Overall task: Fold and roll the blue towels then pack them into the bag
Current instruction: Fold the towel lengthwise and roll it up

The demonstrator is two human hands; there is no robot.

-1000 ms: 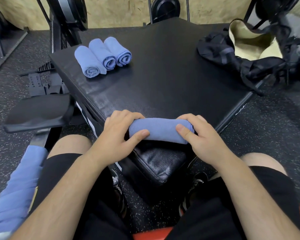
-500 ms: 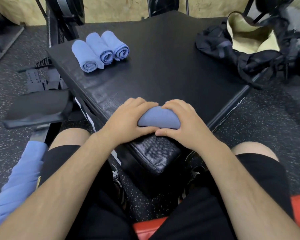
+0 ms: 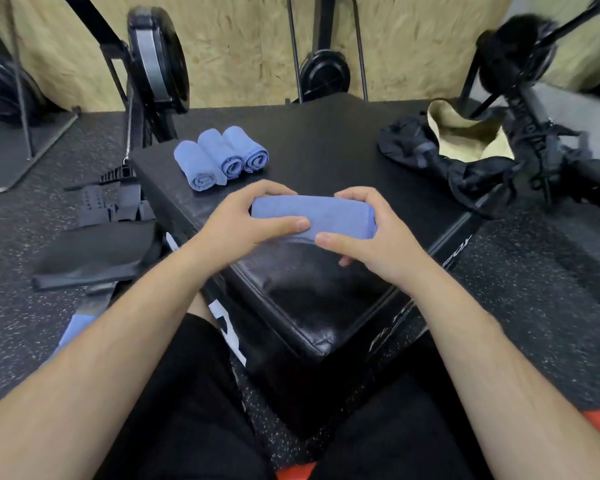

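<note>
The soft blue towel roll (image 3: pixel 312 218), a smooth tight cylinder lying crosswise, is gripped at its ends by the left hand (image 3: pixel 243 226) and right hand (image 3: pixel 371 244), fingers curled round it, over the black padded box (image 3: pixel 326 150). Three rolled blue towels (image 3: pixel 219 157) sit beyond, leftward.

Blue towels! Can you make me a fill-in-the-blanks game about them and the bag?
____ rolled towels lie side by side on the black padded box.
The left hand and right hand grip a fourth towel, already ____ up.
The open black bag sits toward the person's ____ side.
Missing words: three; rolled; right.
</note>
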